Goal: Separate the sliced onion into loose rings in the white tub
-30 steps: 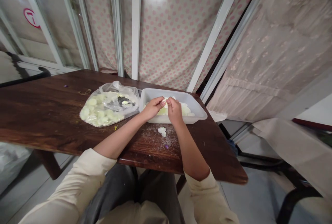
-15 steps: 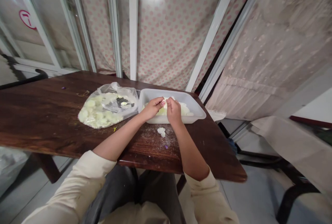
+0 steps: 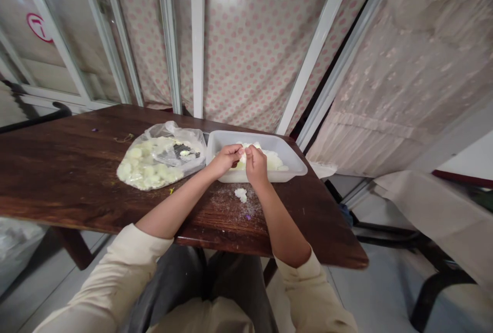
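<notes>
My left hand [image 3: 227, 160] and my right hand [image 3: 256, 163] meet over the near side of a translucent plastic tub [image 3: 295, 167]. Fingers of both are pinched together around a small pale yellow-white piece [image 3: 243, 157], mostly hidden by the fingertips. Inside the tub lie flat, pale, thin pieces [image 3: 272, 160], heaped towards the back and right. To the left of the tub rests a clear plastic bag [image 3: 154, 161] with several round, pale yellow-green things in it. On the table just below my hands sits a white crumbly clump [image 3: 241, 195].
White crumbs and a purple bit [image 3: 248, 217] are scattered on the dark wooden table [image 3: 77, 168] in front of the tub. A small yellow scrap [image 3: 171, 190] lies near the bag. Framed panels with a dotted curtain [image 3: 254, 55] stand behind the table.
My hands stay pinched together over the tub, with only slight finger movement. The pale piece between them is more covered by the fingers now. The view has shifted slightly.
</notes>
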Demonstrator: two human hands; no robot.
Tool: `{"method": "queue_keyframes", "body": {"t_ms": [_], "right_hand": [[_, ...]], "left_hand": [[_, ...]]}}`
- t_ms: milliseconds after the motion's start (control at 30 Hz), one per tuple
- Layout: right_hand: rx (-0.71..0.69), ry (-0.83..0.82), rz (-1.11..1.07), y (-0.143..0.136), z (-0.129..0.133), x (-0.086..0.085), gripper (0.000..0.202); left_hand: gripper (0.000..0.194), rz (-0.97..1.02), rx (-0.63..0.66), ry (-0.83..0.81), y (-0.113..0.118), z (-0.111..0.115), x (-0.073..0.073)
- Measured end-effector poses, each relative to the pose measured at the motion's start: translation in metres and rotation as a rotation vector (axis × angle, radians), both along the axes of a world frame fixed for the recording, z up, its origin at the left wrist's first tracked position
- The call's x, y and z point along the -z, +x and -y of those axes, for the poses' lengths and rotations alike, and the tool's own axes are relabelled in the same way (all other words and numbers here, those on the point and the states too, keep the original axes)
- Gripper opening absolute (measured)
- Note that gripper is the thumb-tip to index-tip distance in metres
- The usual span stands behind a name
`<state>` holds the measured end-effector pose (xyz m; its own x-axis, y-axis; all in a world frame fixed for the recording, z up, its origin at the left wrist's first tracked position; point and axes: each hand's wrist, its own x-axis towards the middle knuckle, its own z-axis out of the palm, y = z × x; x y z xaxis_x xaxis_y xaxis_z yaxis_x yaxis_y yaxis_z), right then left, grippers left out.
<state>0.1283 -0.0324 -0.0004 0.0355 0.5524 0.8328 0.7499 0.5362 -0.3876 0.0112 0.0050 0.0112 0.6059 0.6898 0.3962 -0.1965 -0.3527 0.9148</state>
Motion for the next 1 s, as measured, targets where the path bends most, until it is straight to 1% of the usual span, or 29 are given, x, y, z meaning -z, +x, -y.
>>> {"method": "queue_keyframes", "body": {"t_ms": [167, 267, 367, 467, 567, 667, 733, 833, 933, 1000], "right_hand": [[0.036, -0.009, -0.069, 0.004, -0.003, 0.002, 0.038], [0.019, -0.041, -0.048, 0.009, -0.007, 0.004, 0.039], [-0.03, -0.114, -0.115, 0.012, -0.011, 0.007, 0.039], [-0.091, -0.163, -0.181, 0.014, -0.013, 0.009, 0.039], [-0.109, -0.185, -0.191, 0.014, -0.014, 0.01, 0.04], [-0.086, -0.189, -0.228, 0.016, -0.017, 0.011, 0.045], [-0.075, -0.203, -0.27, 0.017, -0.018, 0.013, 0.051], [-0.074, -0.264, -0.292, 0.019, -0.02, 0.014, 0.056], [-0.111, -0.338, -0.255, 0.019, -0.021, 0.014, 0.061], [-0.137, -0.381, -0.256, 0.019, -0.022, 0.014, 0.063]], "left_hand": [[0.039, -0.054, -0.029, 0.24, -0.001, 0.009, -0.004], [0.038, -0.059, -0.045, 0.255, 0.0, 0.006, 0.001], [0.036, -0.125, -0.129, 0.266, 0.0, 0.001, 0.006], [0.032, -0.22, -0.215, 0.29, -0.003, -0.001, 0.007], [0.029, -0.245, -0.293, 0.269, -0.004, 0.001, 0.006], [0.024, -0.204, -0.336, 0.19, -0.003, 0.003, 0.006], [0.022, -0.164, -0.331, 0.145, -0.002, 0.003, 0.008], [0.021, -0.112, -0.312, 0.112, -0.001, 0.003, 0.01], [0.019, -0.061, -0.303, 0.106, 0.0, 0.002, 0.012], [0.02, -0.047, -0.305, 0.12, 0.001, 0.001, 0.013]]}}
